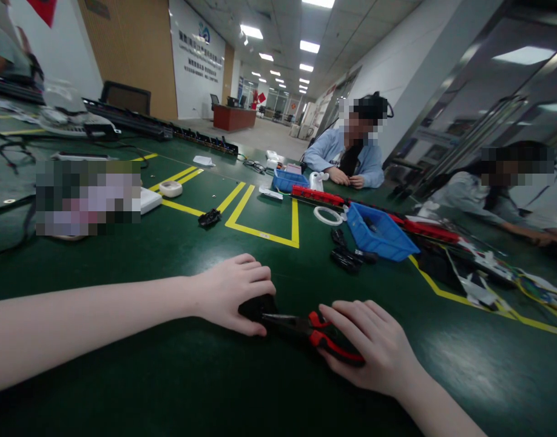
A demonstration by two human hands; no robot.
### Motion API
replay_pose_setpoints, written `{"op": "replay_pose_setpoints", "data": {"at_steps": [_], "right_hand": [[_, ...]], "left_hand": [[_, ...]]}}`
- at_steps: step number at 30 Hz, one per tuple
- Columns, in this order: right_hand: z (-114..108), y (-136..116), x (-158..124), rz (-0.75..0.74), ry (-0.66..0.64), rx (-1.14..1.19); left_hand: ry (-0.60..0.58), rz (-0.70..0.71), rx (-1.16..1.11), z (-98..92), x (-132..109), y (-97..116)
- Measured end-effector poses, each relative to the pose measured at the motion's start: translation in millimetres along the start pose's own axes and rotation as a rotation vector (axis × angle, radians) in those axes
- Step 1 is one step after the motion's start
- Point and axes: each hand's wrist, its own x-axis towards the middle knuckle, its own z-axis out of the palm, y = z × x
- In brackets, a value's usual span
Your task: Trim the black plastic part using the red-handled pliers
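My left hand (237, 291) curls its fingers and thumb around a small black part (253, 306) on the green table; its exact kind cannot be made out. From the right, long-nose pliers (290, 321) with red and black handles reach toward it, their tips at the black part. My right hand (374, 340) is wrapped round the plier handles. Whether the jaws pinch the part is too small to tell. Further up the table lies a black part (210, 218), and more black parts (346, 258) lie beside a blue bin (378, 233).
A tape roll (170, 189), a white ring (328, 215) and yellow tape lines (263, 233) are on the table (137, 352). Red strips (319, 196) run past a second blue bin (288, 181). Two people (346, 155) sit across and to the right.
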Motion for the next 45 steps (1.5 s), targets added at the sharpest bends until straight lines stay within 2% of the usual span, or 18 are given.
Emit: {"op": "replay_pose_setpoints", "data": {"at_steps": [8,16,27,32,39,45], "right_hand": [[-1.6,-1.9,1.9,0.006,-0.007,-0.005],[-0.4,1.8,0.4,0.047,-0.020,0.058],[4.6,4.5,-2.0,0.140,-0.062,0.139],[8.6,7.0,-4.2,0.182,-0.085,0.142],[10.2,7.7,-6.1,0.196,-0.014,0.091],[9.8,6.8,-5.7,0.208,0.030,0.085]], "left_hand": [[-0.028,0.022,0.063,-2.5,-0.4,0.2],[-0.062,0.113,-0.092,-3.0,0.7,-0.7],[-0.054,0.028,-0.182,1.3,-0.6,-5.7],[-0.017,-0.065,-0.244,2.7,0.7,-8.0],[-0.022,-0.137,-0.407,1.6,2.5,-10.5],[-0.009,-0.140,-0.494,0.8,3.3,-11.9]]}}
